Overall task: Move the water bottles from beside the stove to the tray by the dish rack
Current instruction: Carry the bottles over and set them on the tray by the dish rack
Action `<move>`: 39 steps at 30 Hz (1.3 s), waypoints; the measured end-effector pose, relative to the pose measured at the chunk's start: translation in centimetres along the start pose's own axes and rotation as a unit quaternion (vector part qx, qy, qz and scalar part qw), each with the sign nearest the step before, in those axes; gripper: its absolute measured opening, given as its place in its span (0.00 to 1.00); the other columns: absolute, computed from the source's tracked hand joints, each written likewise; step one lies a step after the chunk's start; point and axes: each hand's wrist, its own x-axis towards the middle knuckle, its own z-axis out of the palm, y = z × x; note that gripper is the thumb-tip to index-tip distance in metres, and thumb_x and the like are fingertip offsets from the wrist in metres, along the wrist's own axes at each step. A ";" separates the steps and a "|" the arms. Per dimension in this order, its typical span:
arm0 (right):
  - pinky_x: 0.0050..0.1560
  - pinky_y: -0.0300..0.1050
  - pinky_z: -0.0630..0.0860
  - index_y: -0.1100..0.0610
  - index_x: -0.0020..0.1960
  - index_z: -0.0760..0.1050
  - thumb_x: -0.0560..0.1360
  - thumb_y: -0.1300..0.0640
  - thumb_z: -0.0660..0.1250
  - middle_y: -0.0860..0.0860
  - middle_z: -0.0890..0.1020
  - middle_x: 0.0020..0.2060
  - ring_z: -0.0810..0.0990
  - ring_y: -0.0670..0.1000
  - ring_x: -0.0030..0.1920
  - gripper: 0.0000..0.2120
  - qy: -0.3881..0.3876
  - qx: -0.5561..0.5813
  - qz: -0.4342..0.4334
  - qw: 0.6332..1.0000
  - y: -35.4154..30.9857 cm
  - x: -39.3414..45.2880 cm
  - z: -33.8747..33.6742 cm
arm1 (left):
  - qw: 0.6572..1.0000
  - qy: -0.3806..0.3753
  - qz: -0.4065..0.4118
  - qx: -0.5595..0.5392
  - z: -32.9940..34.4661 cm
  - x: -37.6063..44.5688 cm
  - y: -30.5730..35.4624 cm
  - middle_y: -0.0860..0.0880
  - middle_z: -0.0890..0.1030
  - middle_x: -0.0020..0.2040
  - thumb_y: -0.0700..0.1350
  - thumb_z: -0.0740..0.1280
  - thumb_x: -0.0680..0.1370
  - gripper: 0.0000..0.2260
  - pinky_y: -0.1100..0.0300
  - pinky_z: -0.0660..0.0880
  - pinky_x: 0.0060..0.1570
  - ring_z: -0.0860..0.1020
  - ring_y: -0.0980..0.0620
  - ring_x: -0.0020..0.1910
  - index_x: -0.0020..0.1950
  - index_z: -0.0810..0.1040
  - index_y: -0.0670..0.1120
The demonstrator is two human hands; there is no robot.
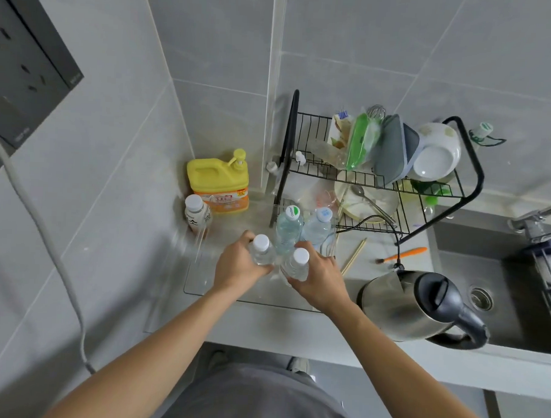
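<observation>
Landmark: clear tray (198,287), lying on the counter (294,329) just left of the dish rack (376,181); all positions below are given against it.
Left hand (238,265): over the tray's near middle, grip wrapped round a white-capped bottle (261,251), held upright.
Right hand (317,278): at the tray's near right part, grip wrapped round a second white-capped bottle (297,265), also upright.
Contact with tray: cannot tell whether either bottle base is seated or just above the tray floor; the hands hide both bases.
Already in place: green-capped bottle (288,228) and blue-capped bottle (319,226) stand at the tray's far right, just beyond the two held bottles.
Step in hand, as judged: setting this pair down in front of the back pair.
Method advised: lower both straight down, keep them vertical, seat each base flat, then loosen each grip in turn.
Risk: the four bottles stand close; a sideways nudge could topple the back pair toward the rack.
Beside the tray, right: steel kettle (418,306), near the right wrist; withdraw that arm with care.
Beyond the tray, left: small white-capped drink bottle (198,216) and yellow detergent jug (220,182), not task items.
</observation>
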 end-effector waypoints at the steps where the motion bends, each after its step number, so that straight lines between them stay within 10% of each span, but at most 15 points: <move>1: 0.49 0.51 0.72 0.51 0.63 0.68 0.74 0.45 0.75 0.49 0.84 0.52 0.81 0.61 0.48 0.24 -0.009 0.005 -0.004 1.000 0.1 0.1 -0.2 | 1.000 -0.003 0.002 -0.004 0.0 0.0 0.0 0.53 0.84 0.46 0.53 0.84 0.63 0.26 0.52 0.79 0.44 0.82 0.45 0.47 0.54 0.74 0.53; 11: 0.44 0.54 0.81 0.53 0.59 0.79 0.74 0.50 0.78 0.49 0.74 0.48 0.77 0.53 0.41 0.17 0.029 0.040 -0.047 0.998 1.3 1.2 -3.7 | 0.976 -0.084 0.196 0.042 -2.8 0.8 0.2 0.55 0.79 0.51 0.46 0.82 0.70 0.16 0.46 0.78 0.56 0.80 0.53 0.51 0.55 0.83 0.55; 18: 0.42 0.49 0.79 0.49 0.53 0.79 0.74 0.36 0.74 0.47 0.82 0.43 0.80 0.55 0.41 0.19 -0.003 -0.051 -0.031 0.998 -0.2 2.1 -5.1 | 0.920 -0.149 0.296 0.209 -4.5 1.5 1.9 0.55 0.71 0.51 0.45 0.74 0.79 0.13 0.57 0.67 0.39 0.72 0.55 0.48 0.61 0.79 0.56; 29: 0.48 0.51 0.78 0.48 0.57 0.78 0.78 0.40 0.70 0.50 0.84 0.54 0.83 0.59 0.54 0.15 -0.101 -0.190 -0.152 0.965 -5.2 6.3 -6.3 | 0.955 -0.043 0.231 0.181 -7.3 2.7 0.4 0.54 0.80 0.40 0.56 0.76 0.75 0.13 0.52 0.73 0.37 0.78 0.48 0.42 0.49 0.76 0.52; 36: 0.56 0.52 0.76 0.50 0.62 0.78 0.79 0.42 0.70 0.53 0.84 0.58 0.82 0.59 0.58 0.17 -0.122 -0.256 -0.216 0.934 -9.8 10.7 -6.8 | 0.969 -0.010 0.156 0.191 -10.0 4.6 1.0 0.55 0.83 0.52 0.52 0.78 0.75 0.22 0.58 0.67 0.44 0.81 0.46 0.56 0.68 0.80 0.55; 39: 0.59 0.52 0.74 0.51 0.63 0.78 0.79 0.42 0.70 0.52 0.84 0.58 0.82 0.59 0.59 0.18 -0.112 -0.284 -0.233 0.924 -10.9 12.6 -6.5 | 0.964 0.001 0.132 0.232 -10.6 5.6 1.2 0.50 0.85 0.54 0.52 0.78 0.73 0.16 0.57 0.68 0.43 0.82 0.44 0.56 0.60 0.83 0.55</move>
